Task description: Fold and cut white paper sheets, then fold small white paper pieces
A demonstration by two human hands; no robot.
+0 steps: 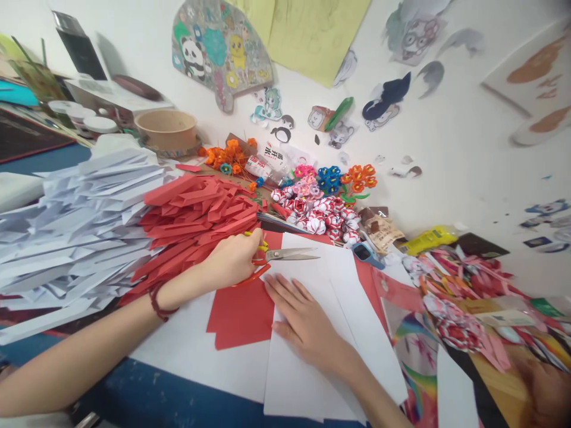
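My left hand is closed around the handles of a pair of scissors, orange and partly yellow. The metal blades point right, nearly together, over the upper part of the paper. My right hand lies flat with its fingers stretched out, pressing on white paper sheets. Just left of its fingertips, under the scissors, is a piece of red paper. That red piece rests on more white paper. A red string bracelet circles my left wrist.
Heaps of folded white strips and folded red strips fill the left. Red-and-white paper flowers lie behind the sheets, beside a blue smartwatch. A brown bowl stands back left. Mixed craft scraps crowd the right.
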